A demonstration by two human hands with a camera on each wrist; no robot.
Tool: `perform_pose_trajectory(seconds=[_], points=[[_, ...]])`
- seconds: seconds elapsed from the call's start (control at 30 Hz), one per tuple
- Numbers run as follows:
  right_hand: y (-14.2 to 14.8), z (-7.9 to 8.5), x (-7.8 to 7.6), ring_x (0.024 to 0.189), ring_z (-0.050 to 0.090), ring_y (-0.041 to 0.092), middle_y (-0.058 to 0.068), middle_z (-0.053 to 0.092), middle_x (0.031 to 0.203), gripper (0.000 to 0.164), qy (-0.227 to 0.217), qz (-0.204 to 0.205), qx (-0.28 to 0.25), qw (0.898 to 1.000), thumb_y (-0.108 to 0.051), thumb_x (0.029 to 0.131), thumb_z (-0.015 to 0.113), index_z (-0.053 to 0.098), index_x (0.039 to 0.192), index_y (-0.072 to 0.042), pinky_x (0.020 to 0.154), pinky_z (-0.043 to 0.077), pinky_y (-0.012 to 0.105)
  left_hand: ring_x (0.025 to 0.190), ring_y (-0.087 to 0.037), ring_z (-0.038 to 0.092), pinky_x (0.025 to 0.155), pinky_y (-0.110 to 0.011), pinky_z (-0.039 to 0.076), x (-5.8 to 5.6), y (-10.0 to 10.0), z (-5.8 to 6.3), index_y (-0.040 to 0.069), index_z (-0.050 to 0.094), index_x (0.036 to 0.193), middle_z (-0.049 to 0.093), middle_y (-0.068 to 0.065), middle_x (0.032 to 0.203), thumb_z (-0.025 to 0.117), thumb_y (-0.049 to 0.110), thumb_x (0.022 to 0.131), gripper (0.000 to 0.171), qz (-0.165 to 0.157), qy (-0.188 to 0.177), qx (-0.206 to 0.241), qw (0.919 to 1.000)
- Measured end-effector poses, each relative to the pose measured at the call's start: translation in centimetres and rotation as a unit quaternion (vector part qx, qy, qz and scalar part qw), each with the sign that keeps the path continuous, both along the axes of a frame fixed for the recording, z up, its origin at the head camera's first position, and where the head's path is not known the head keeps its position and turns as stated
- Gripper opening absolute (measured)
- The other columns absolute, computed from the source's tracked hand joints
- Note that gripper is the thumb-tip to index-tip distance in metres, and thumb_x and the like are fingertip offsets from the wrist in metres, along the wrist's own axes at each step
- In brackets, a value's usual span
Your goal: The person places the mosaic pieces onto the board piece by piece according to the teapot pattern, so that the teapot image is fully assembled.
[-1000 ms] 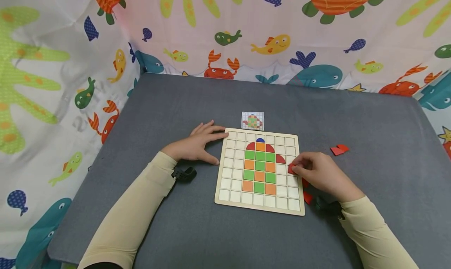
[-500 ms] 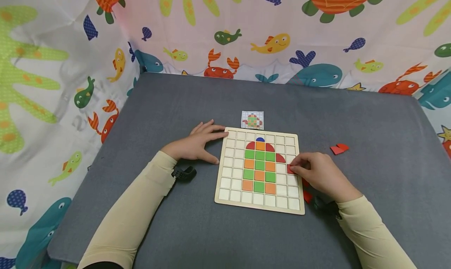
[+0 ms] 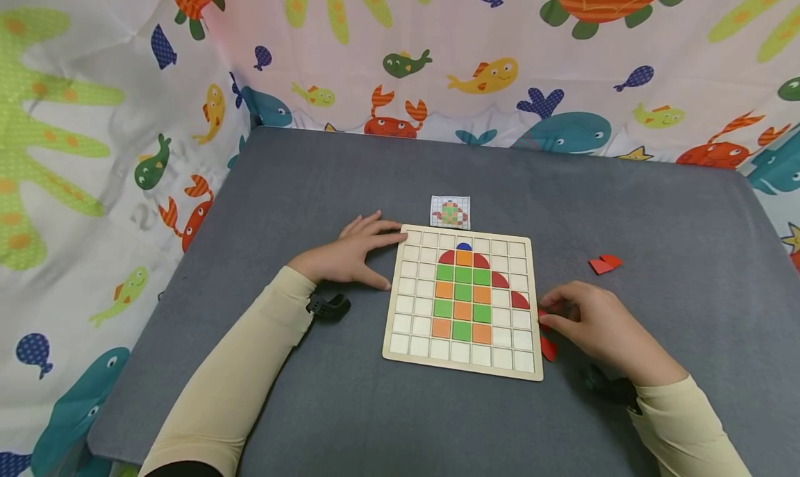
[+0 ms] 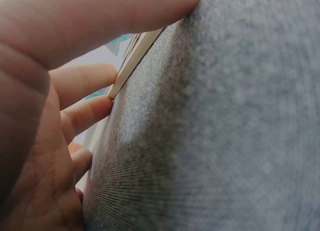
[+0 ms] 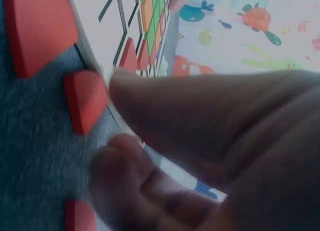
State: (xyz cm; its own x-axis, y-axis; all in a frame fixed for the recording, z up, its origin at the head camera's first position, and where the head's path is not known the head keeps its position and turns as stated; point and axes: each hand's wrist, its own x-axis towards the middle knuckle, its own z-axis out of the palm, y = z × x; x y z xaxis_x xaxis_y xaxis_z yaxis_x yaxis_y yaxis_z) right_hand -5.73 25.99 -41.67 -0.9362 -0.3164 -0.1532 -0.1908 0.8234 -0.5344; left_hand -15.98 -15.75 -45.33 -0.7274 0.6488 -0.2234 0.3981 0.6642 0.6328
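Observation:
A wooden grid board (image 3: 412, 355) bears orange and green squares, a blue half-round and several red quarter-rounds, one of them a red quarter-round (image 3: 519, 300) in the right-hand columns. My left hand (image 3: 350, 253) lies spread at the board's far left corner; in the left wrist view two fingertips (image 4: 105, 105) touch its edge. Just off the right edge is my right hand (image 3: 606, 328), its thumb (image 5: 150, 98) and fingers bent and apart with nothing between them. Near its fingertips lie loose red quarter-round pieces (image 5: 87, 98) beside the board, partly hidden by the hand in the head view.
A small picture card (image 3: 450, 212) with a coloured grid pattern lies behind the board. Further right are loose red pieces (image 3: 604, 264) on the grey table (image 3: 350, 164). A sea-animal curtain (image 3: 350, 67) hangs at the back and left.
The red piece that my right hand pinched now lies in a cell of the board, let go. That hand has moved right and towards me, off the board. My left hand stays put.

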Motion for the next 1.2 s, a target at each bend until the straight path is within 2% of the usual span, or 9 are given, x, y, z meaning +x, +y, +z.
perform_pose_trajectory(seconds=[0.17,0.4,0.57,0.7,0.93,1.03,1.2], points=[[0.6,-0.5,0.6,0.067,0.051,0.008,0.003,0.067,0.097,0.029,-0.006,0.011,0.005,1.000,-0.019,0.087,0.087,0.077,0.110,-0.004,0.056,0.044,0.026,0.163,-0.026,-0.007,0.129,-0.052,-0.010,0.0,0.1,0.1,0.020,0.040,0.165,0.025,0.001,0.173,0.088,0.041,0.084,0.096,-0.002,0.002,0.000,1.0000],[0.4,-0.8,0.5,0.064,0.054,0.008,-0.002,0.065,0.087,0.020,-0.017,0.006,-0.003,1.000,-0.015,0.088,0.085,0.075,0.104,-0.009,0.056,0.045,0.026,0.164,-0.027,-0.007,0.129,-0.053,-0.010,0.1,0.0,-0.1,0.020,0.040,0.164,0.025,0.000,0.173,0.089,0.039,0.084,0.096,0.000,-0.001,0.002,1.0000],[0.3,-0.6,0.6,0.066,0.059,0.007,-0.004,0.067,0.082,0.017,-0.020,-0.003,-0.036,0.999,-0.011,0.088,0.085,0.075,0.102,-0.012,0.058,0.049,0.025,0.164,-0.027,-0.007,0.129,-0.052,-0.010,0.1,0.1,-0.1,0.021,0.040,0.164,0.025,0.001,0.173,0.089,0.039,0.084,0.096,0.000,-0.003,0.002,1.0000],[0.2,-0.4,0.8,0.072,0.062,0.005,-0.005,0.070,0.087,0.016,0.001,0.004,-0.068,0.998,-0.010,0.087,0.086,0.079,0.101,-0.015,0.063,0.051,0.023,0.164,-0.027,-0.007,0.128,-0.052,-0.011,0.0,0.0,0.0,0.021,0.040,0.164,0.025,0.000,0.173,0.090,0.039,0.083,0.097,-0.001,0.001,0.005,1.0000],[-0.6,-0.9,1.0,0.079,0.056,0.004,-0.008,0.068,0.096,0.021,0.053,0.063,-0.073,0.994,-0.005,0.086,0.086,0.083,0.103,-0.017,0.064,0.048,0.023,0.164,-0.026,-0.007,0.129,-0.053,-0.010,-0.1,0.0,-0.2,0.021,0.040,0.164,0.025,0.001,0.173,0.089,0.041,0.084,0.096,-0.003,0.005,-0.001,1.0000],[-1.0,-1.1,1.0,0.077,0.057,0.004,-0.011,0.067,0.090,0.024,0.066,0.063,-0.079,0.993,-0.004,0.084,0.088,0.081,0.104,-0.017,0.064,0.049,0.023,0.164,-0.026,-0.007,0.129,-0.052,-0.010,-0.1,0.0,-0.1,0.021,0.040,0.164,0.025,0.001,0.173,0.089,0.040,0.084,0.097,-0.002,0.004,0.000,1.0000],[-1.2,-1.4,0.9,0.073,0.059,0.004,-0.014,0.068,0.084,0.025,0.080,0.057,-0.095,0.991,-0.005,0.081,0.090,0.079,0.096,-0.021,0.061,0.050,0.022,0.164,-0.026,-0.007,0.129,-0.052,-0.010,0.0,0.1,0.0,0.021,0.041,0.164,0.025,0.002,0.173,0.090,0.040,0.083,0.097,-0.001,0.004,-0.001,1.0000]])
